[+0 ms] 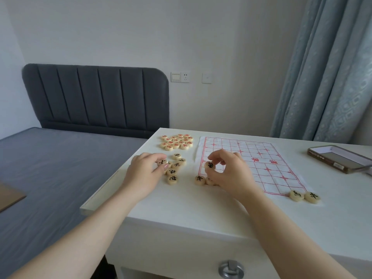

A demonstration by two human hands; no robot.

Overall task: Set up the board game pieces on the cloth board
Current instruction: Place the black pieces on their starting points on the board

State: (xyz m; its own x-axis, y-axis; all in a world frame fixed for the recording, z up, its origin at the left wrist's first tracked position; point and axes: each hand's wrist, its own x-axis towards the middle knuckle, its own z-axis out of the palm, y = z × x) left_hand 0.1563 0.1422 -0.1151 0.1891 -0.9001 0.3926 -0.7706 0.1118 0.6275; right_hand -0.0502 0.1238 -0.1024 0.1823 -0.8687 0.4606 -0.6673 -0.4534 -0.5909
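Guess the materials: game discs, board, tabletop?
The discs look cream, smooth, slightly glossy, with inked characters; wood or plastic, cannot tell which. The board is thin white cloth, wrinkled, lifting at its left edge, with a red printed grid. The tabletop is smooth white satin, probably painted or laminated wood.

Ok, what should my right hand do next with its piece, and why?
Probably lower it onto the near edge row of the cloth board: the right hand pinches a black piece just above it, and other black pieces already line that edge.
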